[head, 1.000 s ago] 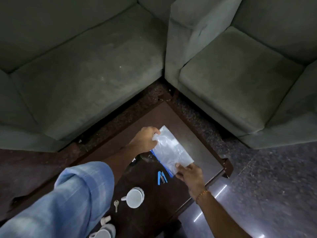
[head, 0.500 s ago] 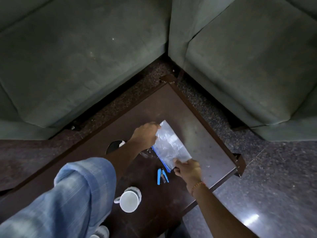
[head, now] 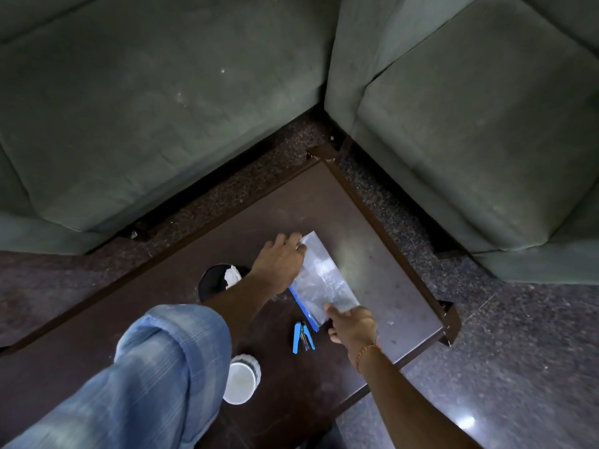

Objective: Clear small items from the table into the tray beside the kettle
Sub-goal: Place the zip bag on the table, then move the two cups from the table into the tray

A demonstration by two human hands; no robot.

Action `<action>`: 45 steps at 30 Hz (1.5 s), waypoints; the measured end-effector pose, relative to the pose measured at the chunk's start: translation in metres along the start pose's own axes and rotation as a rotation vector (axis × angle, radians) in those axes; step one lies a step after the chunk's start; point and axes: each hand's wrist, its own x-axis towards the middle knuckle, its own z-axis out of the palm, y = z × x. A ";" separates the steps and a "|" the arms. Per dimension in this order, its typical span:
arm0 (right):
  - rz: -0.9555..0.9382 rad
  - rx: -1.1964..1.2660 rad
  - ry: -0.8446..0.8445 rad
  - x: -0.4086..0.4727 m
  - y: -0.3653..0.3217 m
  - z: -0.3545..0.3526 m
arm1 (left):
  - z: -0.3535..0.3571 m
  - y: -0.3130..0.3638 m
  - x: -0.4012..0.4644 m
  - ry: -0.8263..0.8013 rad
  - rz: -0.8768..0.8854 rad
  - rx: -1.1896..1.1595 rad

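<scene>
Both of my hands grip one clear plastic bag (head: 324, 280) with a blue zip edge: my left hand (head: 281, 264) pinches its far corner, my right hand (head: 351, 325) pinches the near corner, and the bag lies stretched between them low over the dark counter (head: 389, 286). Just beside my right hand lies a small blue stapler (head: 302, 338). Nearer me stands a white cup (head: 241, 380), and past my left forearm sits a black round container (head: 215, 281) with crumpled white paper (head: 232, 276) in it.
</scene>
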 end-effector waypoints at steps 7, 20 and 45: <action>-0.043 -0.141 -0.011 -0.015 -0.005 -0.014 | -0.017 0.009 -0.012 0.068 0.006 0.017; -0.262 -0.042 -0.028 -0.168 -0.036 -0.055 | -0.123 -0.010 -0.162 0.261 0.122 -0.265; -0.814 -0.857 -0.201 -0.259 0.017 0.068 | 0.060 -0.035 -0.438 0.069 -0.468 -0.642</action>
